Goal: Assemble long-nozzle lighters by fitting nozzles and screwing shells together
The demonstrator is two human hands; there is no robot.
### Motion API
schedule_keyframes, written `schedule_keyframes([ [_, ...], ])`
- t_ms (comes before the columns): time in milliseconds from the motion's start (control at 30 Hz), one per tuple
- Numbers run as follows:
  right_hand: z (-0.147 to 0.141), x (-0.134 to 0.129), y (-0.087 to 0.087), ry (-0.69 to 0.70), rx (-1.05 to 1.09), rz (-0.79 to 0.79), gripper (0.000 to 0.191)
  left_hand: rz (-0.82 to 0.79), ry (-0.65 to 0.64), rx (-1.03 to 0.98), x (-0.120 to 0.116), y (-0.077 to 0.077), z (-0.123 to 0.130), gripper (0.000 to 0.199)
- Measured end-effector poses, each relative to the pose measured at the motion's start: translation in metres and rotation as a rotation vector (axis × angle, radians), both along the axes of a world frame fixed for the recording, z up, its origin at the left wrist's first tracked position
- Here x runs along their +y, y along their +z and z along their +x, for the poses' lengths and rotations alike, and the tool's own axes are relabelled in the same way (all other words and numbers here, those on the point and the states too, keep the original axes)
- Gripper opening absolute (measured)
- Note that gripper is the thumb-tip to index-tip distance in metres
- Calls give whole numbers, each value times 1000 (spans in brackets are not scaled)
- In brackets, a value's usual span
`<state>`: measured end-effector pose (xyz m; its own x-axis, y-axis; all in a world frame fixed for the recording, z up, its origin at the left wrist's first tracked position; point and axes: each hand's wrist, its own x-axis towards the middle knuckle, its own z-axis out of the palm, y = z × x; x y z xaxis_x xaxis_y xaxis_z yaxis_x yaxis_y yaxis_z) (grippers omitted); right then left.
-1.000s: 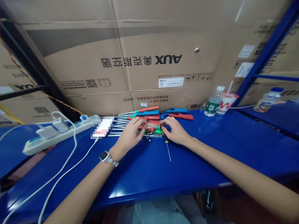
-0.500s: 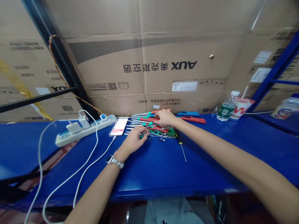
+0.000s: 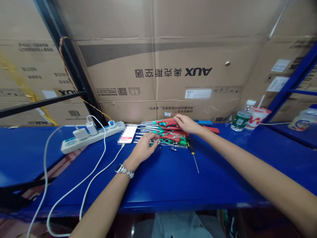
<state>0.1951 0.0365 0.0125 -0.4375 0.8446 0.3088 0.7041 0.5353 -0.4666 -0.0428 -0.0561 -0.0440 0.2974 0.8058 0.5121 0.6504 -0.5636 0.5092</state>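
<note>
Right hand (image 3: 185,123) grips a red plastic lighter (image 3: 166,123), behind and left of the slim, metal-shafted screwdriver (image 3: 191,147). Left hand (image 3: 144,147), left of the screwdriver: fingers curled; grip cannot be determined.

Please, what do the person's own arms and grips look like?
The left grip and right grip are ungloved, and no sleeves show on the forearms. The left wrist wears a dark-faced watch with a silvery link band; the right wrist shows nothing worn.
</note>
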Motion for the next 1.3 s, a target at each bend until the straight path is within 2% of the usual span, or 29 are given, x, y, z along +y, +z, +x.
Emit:
schedule_keyframes([
  [133,21,-16,-20,52,286,-57,34,114,58,-9,0,1,4,10],
  [300,37,-51,-38,109,399,17,34,490,171,82,-11,13,10,11],
  [400,40,-79,-42,146,366,-33,32,588,112,239,-21,21,17,26],
  [533,39,-107,-47,279,272,0,28,458,-73,395,-31,21,28,46],
  [667,37,-117,-55,343,138,51,29,231,-153,395,-35,11,33,36],
  [800,36,-117,-60,346,-23,39,24,114,-273,375,-34,-1,30,28],
  [900,36,-114,-62,331,-45,87,17,74,-284,395,-33,-5,29,28],
  [1000,36,-111,-63,242,-4,126,12,63,-255,403,-32,-7,29,27],
  [1100,36,-109,-62,176,14,134,17,56,-236,407,-33,-6,30,25],
  [1300,32,-109,-62,190,-140,139,34,61,-245,376,-35,-2,27,20],
])
